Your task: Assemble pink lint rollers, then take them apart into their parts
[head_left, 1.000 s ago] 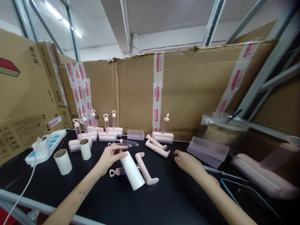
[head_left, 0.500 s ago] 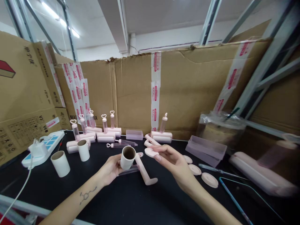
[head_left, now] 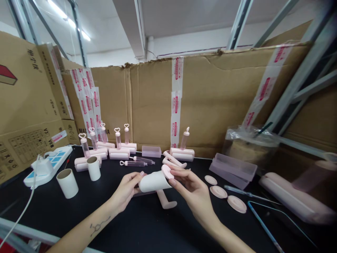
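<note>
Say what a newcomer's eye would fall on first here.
Probably the white tube at the centre, held in the left hand, while the right hand holds a pink disc at its open end. Behind, heart-topped pink pieces stand before the cardboard wall. At far left lies a power strip.

Metal racking (head_left: 239, 24), taped cardboard (head_left: 216, 102) and many matching pink parts (head_left: 119, 154) suggest a workshop.
</note>
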Demonstrator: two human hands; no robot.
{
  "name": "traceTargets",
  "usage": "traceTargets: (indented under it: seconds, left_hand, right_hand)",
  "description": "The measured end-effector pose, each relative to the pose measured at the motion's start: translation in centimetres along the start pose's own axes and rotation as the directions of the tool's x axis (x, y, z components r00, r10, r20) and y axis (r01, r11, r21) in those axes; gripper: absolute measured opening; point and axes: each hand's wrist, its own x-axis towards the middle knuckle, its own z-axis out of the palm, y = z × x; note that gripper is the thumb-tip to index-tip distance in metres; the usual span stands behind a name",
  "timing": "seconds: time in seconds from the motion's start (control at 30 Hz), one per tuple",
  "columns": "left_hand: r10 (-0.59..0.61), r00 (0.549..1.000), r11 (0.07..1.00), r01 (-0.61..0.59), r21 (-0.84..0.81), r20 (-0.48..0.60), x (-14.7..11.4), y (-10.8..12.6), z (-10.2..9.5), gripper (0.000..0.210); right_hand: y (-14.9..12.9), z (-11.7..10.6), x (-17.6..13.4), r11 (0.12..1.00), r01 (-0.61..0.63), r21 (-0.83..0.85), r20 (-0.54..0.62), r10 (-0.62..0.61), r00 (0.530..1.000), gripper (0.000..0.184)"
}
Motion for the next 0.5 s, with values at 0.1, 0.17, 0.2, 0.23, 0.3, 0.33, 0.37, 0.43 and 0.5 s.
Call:
traceTargets:
  seconds: [0.1, 0.17, 0.2, 0.23, 0.3, 0.33, 0.37, 0.43, 0.5]
  left_hand:
    - [-0.001, 1.000, 1.000, 0.002, -0.018, 0.021, -0.08, 0.03, 0.03, 0.032]
    - [-0.003, 1.000, 1.000, 0.003, -0.025, 0.022, -0.08, 0.02, -0.07, 0.031]
    - [-0.003, 1.000, 1.000, 0.004, -0.028, 0.020, -0.05, 0.00, -0.13, 0.031]
    - [-0.004, 1.000, 1.000, 0.005, -0.031, 0.018, -0.02, -0.03, -0.19, 0.030]
    - [-0.005, 1.000, 0.999, 0.005, -0.033, 0.007, 0.09, -0.09, -0.29, 0.030]
    - [-0.001, 1.000, 0.999, 0.001, -0.033, -0.001, 0.15, -0.10, -0.33, 0.030]
    - [0.005, 1.000, 1.000, -0.005, -0.030, -0.010, 0.22, -0.10, -0.35, 0.030]
    - [0.023, 0.999, 0.999, -0.024, -0.022, -0.030, 0.32, -0.06, -0.37, 0.030]
    - [0.034, 0.999, 0.999, -0.035, -0.015, -0.042, 0.38, 0.01, -0.39, 0.029]
  right_hand:
    - [-0.19, 0.01, -0.15, 0.999, 0.031, 0.015, 0.010, -0.031, 0.999, 0.013]
    - [-0.23, 0.00, -0.18, 0.999, 0.049, 0.012, 0.014, -0.049, 0.999, 0.010]
    - [-0.24, -0.03, -0.16, 0.998, 0.058, -0.003, 0.018, -0.058, 0.998, 0.008]
    - [-0.25, -0.08, -0.13, 0.997, 0.067, -0.026, 0.024, -0.066, 0.998, 0.007]
    - [-0.32, -0.20, -0.06, 0.993, 0.079, -0.082, 0.045, -0.076, 0.996, 0.006]
    - [-0.39, -0.24, -0.02, 0.991, 0.083, -0.105, 0.055, -0.077, 0.995, 0.006]
    - [-0.47, -0.27, 0.00, 0.989, 0.083, -0.124, 0.064, -0.076, 0.995, 0.007]
    - [-0.63, -0.24, 0.02, 0.987, 0.078, -0.138, 0.080, -0.067, 0.995, 0.008]
    - [-0.68, -0.16, -0.01, 0.991, 0.065, -0.121, 0.088, -0.055, 0.995, 0.011]
